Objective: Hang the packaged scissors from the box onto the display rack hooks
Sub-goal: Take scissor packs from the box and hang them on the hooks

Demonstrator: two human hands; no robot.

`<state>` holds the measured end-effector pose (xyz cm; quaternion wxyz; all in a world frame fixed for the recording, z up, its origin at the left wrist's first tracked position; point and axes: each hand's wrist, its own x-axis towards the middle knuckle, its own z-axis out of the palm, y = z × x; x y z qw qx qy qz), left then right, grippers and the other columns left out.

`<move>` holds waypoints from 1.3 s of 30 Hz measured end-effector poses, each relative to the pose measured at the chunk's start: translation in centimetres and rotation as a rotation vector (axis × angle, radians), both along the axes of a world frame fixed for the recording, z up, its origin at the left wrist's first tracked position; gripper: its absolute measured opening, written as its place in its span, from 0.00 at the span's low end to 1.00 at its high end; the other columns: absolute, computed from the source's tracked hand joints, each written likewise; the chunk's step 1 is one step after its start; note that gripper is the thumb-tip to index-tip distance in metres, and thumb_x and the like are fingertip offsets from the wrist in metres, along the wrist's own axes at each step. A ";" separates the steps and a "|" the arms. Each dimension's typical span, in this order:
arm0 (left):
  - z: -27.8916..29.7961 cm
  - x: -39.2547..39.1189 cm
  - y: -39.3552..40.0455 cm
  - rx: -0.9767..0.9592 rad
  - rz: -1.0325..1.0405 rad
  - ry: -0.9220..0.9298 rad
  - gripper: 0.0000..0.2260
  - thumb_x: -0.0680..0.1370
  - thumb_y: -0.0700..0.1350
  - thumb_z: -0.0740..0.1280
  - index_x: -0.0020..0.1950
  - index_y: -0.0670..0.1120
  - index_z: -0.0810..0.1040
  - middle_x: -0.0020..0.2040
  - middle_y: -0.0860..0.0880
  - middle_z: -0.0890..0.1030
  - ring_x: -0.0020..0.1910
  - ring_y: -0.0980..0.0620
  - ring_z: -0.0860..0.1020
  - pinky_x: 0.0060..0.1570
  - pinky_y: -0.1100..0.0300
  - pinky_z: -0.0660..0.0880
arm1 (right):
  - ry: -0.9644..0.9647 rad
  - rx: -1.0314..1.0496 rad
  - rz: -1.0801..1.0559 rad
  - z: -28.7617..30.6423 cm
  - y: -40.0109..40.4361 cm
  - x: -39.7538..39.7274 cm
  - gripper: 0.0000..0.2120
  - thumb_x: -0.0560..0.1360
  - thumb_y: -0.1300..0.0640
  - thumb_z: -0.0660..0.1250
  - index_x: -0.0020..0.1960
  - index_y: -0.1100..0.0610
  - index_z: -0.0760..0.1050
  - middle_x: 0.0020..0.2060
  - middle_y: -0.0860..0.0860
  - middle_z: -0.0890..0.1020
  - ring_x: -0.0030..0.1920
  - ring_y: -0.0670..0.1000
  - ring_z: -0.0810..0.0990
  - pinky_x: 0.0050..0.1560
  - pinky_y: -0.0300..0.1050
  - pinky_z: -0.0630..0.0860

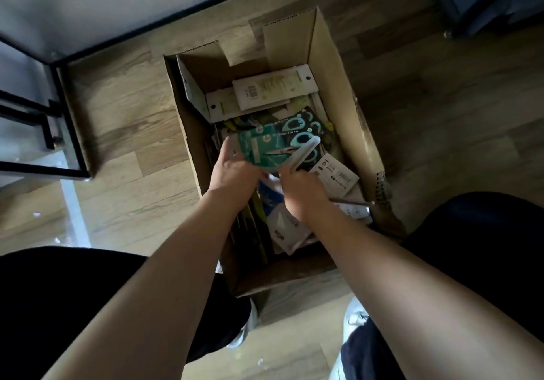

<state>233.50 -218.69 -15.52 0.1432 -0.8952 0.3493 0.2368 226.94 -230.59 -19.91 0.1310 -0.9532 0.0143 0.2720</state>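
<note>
Your left hand (234, 170) reaches into the open brown cardboard box (338, 91) on the wood-look floor (123, 126) and grips the near edge of a teal carded pack of scissors (265, 150), which lies on top of the jumble of packs inside. Your right hand (303, 191) is curled round a pale grey-white stick-shaped object (306, 151) that slants across that pack's handle end.

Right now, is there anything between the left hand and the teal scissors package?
No. In the head view the left hand grips the teal scissors package directly at its near left corner, inside the cardboard box.
</note>
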 end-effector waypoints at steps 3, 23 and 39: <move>2.2 -0.6 -0.1 0.068 -0.083 -0.036 0.12 0.79 0.46 0.60 0.60 0.53 0.75 0.53 0.54 0.80 0.57 0.52 0.75 0.70 0.52 0.50 | 0.011 0.039 -0.142 2.3 -0.7 -0.7 0.21 0.79 0.61 0.58 0.71 0.56 0.61 0.50 0.56 0.80 0.49 0.57 0.80 0.41 0.48 0.72; 37.4 -4.4 -0.5 -0.357 0.371 0.023 0.16 0.77 0.35 0.57 0.63 0.47 0.68 0.56 0.41 0.66 0.35 0.40 0.71 0.35 0.49 0.69 | -0.429 0.345 -0.592 38.1 -5.0 -4.5 0.10 0.79 0.59 0.63 0.53 0.66 0.77 0.49 0.60 0.82 0.47 0.57 0.81 0.38 0.43 0.74; 60.8 -4.5 -1.0 -0.858 0.616 -0.274 0.23 0.71 0.27 0.57 0.65 0.41 0.69 0.54 0.38 0.72 0.46 0.37 0.73 0.40 0.53 0.66 | -0.697 0.497 -0.727 63.5 -5.9 -2.0 0.13 0.80 0.55 0.61 0.53 0.64 0.77 0.48 0.58 0.82 0.47 0.56 0.81 0.43 0.50 0.79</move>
